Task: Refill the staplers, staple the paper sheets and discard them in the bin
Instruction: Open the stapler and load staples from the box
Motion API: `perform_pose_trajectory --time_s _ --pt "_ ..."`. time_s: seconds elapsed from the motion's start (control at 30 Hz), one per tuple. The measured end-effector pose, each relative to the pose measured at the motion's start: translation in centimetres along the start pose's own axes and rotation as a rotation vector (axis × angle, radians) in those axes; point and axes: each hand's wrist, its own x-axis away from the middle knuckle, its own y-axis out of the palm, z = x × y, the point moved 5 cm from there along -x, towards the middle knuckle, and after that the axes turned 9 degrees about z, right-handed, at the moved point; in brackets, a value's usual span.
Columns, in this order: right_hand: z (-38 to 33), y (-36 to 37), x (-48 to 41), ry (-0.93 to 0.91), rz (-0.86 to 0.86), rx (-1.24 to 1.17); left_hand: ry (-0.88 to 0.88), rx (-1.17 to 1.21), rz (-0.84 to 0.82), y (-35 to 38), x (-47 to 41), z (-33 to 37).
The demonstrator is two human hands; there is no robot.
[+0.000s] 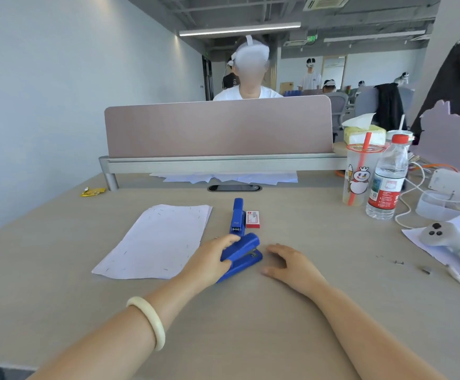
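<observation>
I see two bright blue staplers (243,256) (237,216) on my beige desk (291,325). The staple box (253,219) is red with a white label. The paper sheets (154,242) are white, flecked with dark staple marks. My left wrist carries a cream bangle (148,320). The divider panel (217,130) is dusty pink. The water bottle (387,179) has a red cap and label; the clear cup (360,176) shows a snowman print and red straw.

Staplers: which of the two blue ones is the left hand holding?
The nearer stapler, angled before the left hand; the farther stapler lies untouched beside the red staple box.
</observation>
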Motion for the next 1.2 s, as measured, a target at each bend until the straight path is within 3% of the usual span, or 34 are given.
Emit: perform_pose_trajectory --time_s 0.2,0.37,0.53,0.77,0.87,1.2 --pt "0.2 -1.1 1.9 -0.061 0.004 -0.140 0.087 -0.006 -0.157 1.5 -0.4 1.9" --pt "-0.1 -1.3 2.2 -0.102 0.028 -0.162 0.194 -0.087 -0.099 2.5 -1.1 3.4" --pt "0.1 -1.2 2.0 -0.108 0.035 -0.148 0.214 0.008 -0.033 4.8 -1.5 5.0" --pt "0.7 -1.2 1.7 -0.084 0.063 -0.061 0.043 0.480 0.154 -0.5 -1.5 3.8" --pt "0.5 -1.3 1.8 -0.069 0.047 -0.058 0.018 0.556 0.209 -4.0 -0.7 1.5" --pt "0.2 -1.8 1.9 -0.029 0.041 -0.034 -0.075 0.230 0.033 -7.0 -0.2 -6.1"
